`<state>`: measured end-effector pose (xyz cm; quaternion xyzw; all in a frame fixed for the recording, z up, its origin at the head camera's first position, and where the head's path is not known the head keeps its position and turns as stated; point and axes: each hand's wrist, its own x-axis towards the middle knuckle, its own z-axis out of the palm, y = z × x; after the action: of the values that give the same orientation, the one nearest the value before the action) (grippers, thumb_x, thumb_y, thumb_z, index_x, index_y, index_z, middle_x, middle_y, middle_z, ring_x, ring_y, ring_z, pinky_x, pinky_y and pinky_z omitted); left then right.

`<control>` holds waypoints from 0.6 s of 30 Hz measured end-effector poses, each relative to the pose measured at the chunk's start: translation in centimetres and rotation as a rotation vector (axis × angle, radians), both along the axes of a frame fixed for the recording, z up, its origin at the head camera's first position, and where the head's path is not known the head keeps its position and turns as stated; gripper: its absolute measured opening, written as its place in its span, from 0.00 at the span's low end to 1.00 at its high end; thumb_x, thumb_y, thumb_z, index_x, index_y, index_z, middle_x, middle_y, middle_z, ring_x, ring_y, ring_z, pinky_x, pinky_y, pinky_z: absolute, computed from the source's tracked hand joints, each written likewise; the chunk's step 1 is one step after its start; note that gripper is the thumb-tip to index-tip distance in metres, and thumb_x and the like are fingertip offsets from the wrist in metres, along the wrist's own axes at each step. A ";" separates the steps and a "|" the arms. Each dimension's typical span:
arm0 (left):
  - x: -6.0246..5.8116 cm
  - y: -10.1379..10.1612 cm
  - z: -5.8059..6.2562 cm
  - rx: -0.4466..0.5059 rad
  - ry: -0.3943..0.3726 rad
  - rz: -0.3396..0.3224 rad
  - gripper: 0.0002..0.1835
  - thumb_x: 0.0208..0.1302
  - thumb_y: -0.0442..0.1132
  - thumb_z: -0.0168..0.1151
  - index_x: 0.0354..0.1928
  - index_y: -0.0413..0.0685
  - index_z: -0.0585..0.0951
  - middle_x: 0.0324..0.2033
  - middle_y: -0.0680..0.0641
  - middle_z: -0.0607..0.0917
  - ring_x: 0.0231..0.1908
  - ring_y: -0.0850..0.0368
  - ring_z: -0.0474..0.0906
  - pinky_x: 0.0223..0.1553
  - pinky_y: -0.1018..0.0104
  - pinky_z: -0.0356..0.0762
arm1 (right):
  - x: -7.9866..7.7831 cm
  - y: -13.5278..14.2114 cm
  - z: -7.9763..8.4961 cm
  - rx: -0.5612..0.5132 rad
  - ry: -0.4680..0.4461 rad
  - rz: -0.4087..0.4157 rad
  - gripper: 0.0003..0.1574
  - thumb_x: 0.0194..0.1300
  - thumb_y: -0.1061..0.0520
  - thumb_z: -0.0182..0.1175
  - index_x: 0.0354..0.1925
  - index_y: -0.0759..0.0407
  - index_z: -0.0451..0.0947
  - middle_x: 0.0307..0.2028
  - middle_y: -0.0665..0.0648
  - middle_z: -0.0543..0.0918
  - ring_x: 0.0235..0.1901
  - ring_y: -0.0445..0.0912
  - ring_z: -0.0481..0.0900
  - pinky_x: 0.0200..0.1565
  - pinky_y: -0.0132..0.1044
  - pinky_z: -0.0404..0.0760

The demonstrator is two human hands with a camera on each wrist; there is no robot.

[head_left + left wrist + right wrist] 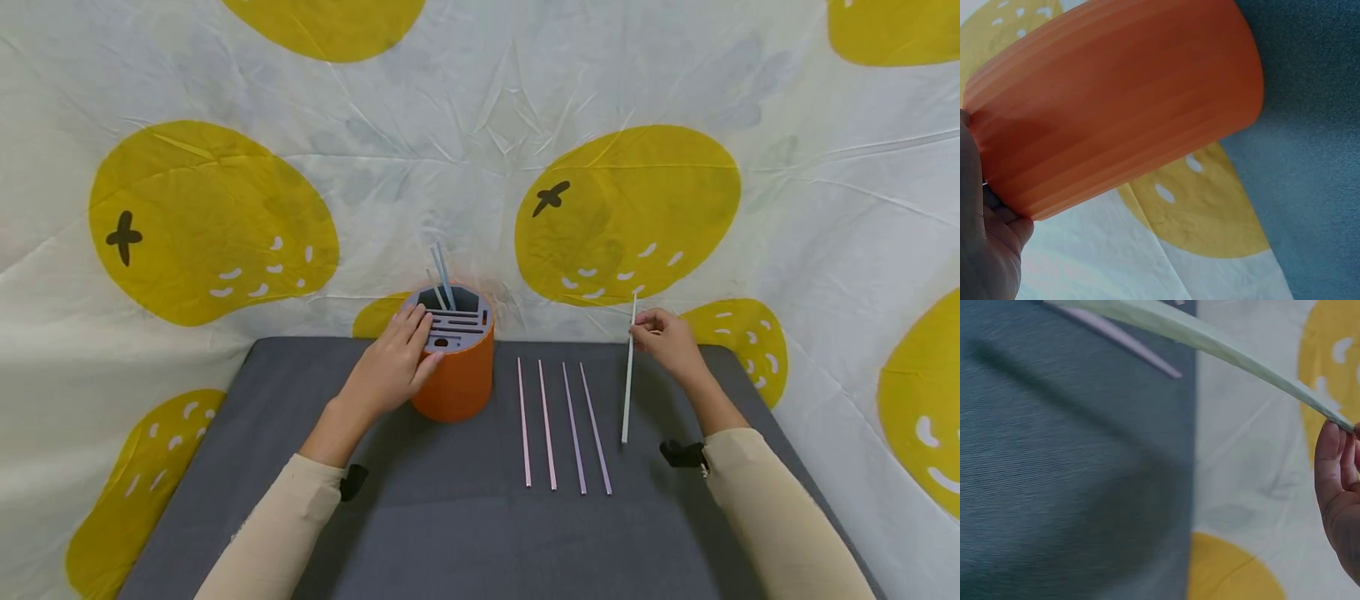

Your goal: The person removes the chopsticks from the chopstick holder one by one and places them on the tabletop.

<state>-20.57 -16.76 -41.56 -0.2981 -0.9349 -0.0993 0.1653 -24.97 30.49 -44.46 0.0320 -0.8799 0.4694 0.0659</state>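
My left hand (390,358) rests on the grey slotted top of an orange round desk organizer (453,387), fingers laid over the top and thumb along the near rim. In the left wrist view the organizer's orange wall (1116,106) fills much of the picture, fingertips touching its rim. My right hand (669,340) pinches a thin pale green stick (628,392) near its upper end, to the right of the organizer. The right wrist view shows this green stick (1229,353) held at one end by thumb and fingers.
Two pink sticks (547,425) and two purple sticks (592,421) lie side by side on the dark grey tabletop (465,533). Blue sticks (442,271) and a paler one stand in the organizer's back compartment. A white cloth with yellow fruit shapes (630,217) hangs behind the table.
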 end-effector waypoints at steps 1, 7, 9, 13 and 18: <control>0.0 0.0 0.0 -0.001 0.000 -0.001 0.37 0.79 0.53 0.54 0.77 0.32 0.63 0.77 0.33 0.63 0.78 0.36 0.56 0.78 0.45 0.58 | 0.1 0.1 -0.5 0.016 -0.014 0.003 0.17 0.75 0.60 0.60 0.52 0.76 0.75 0.35 0.59 0.84 0.26 0.34 0.84 0.32 0.25 0.85; 0.0 0.0 0.0 -0.005 0.000 -0.005 0.37 0.79 0.53 0.53 0.77 0.32 0.63 0.77 0.32 0.64 0.78 0.36 0.56 0.79 0.45 0.56 | 0.9 0.1 -3.0 0.074 -0.132 0.036 0.17 0.77 0.60 0.57 0.53 0.75 0.75 0.40 0.69 0.84 0.29 0.42 0.85 0.40 0.38 0.90; 0.0 0.0 0.0 -0.006 -0.002 -0.004 0.37 0.79 0.53 0.53 0.77 0.32 0.63 0.77 0.32 0.63 0.78 0.36 0.56 0.79 0.45 0.56 | 1.1 0.1 -3.7 0.082 -0.160 0.050 0.17 0.77 0.60 0.57 0.53 0.75 0.75 0.39 0.68 0.85 0.30 0.46 0.86 0.42 0.45 0.90; 0.0 0.0 0.1 -0.010 -0.011 0.001 0.37 0.79 0.53 0.53 0.77 0.32 0.63 0.77 0.33 0.63 0.79 0.36 0.56 0.79 0.45 0.56 | 1.3 0.0 -4.9 0.081 -0.214 0.066 0.17 0.77 0.61 0.57 0.53 0.76 0.75 0.37 0.65 0.86 0.29 0.48 0.87 0.41 0.44 0.89; 0.0 0.0 0.1 -0.012 -0.015 -0.001 0.37 0.79 0.52 0.53 0.77 0.31 0.63 0.77 0.32 0.63 0.79 0.36 0.56 0.79 0.46 0.55 | 1.4 0.0 -6.3 0.010 -0.295 0.071 0.19 0.77 0.62 0.58 0.55 0.78 0.74 0.37 0.64 0.85 0.28 0.43 0.85 0.35 0.34 0.89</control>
<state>-20.56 -16.76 -41.42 -0.2989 -0.9365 -0.0963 0.1563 -23.60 30.53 -50.72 -0.0058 -0.8807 0.4666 -0.0811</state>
